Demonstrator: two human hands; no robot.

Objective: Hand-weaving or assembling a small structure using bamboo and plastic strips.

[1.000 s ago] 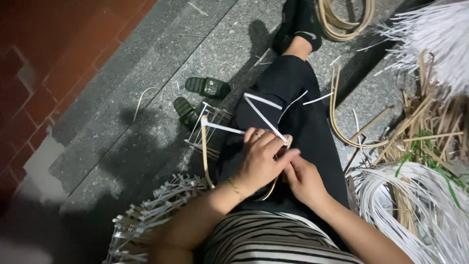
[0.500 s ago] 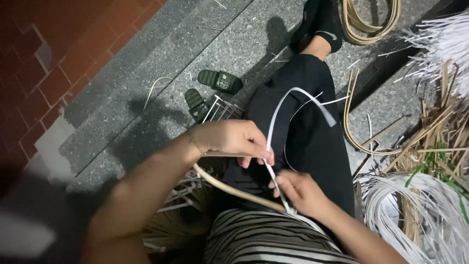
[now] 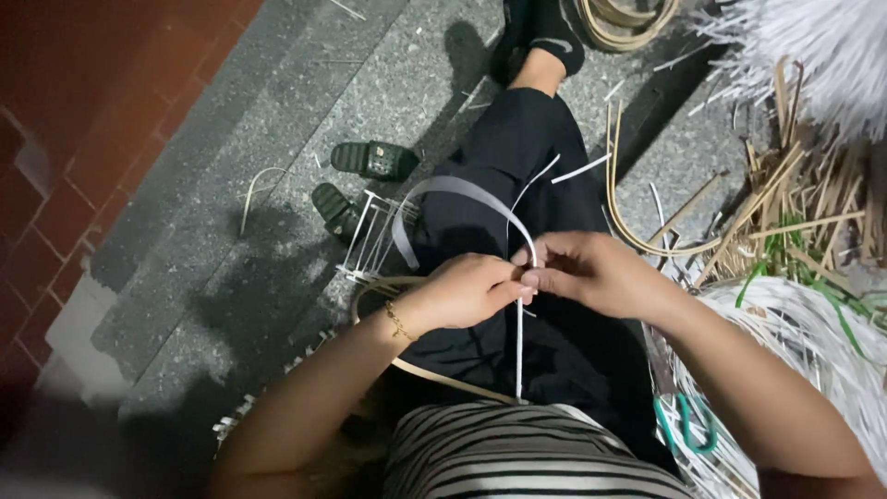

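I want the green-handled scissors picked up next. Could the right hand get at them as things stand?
Probably yes. The scissors lie among white strips just under the right forearm, nothing covering them. But the right hand is pinching the white strip with the left hand.

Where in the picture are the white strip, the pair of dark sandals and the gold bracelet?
white strip (image 3: 462, 188), head view, top of its arching loop.
dark sandals (image 3: 370, 160), head view, strap of the farther sandal.
gold bracelet (image 3: 398, 322), head view, chain across the left wrist.
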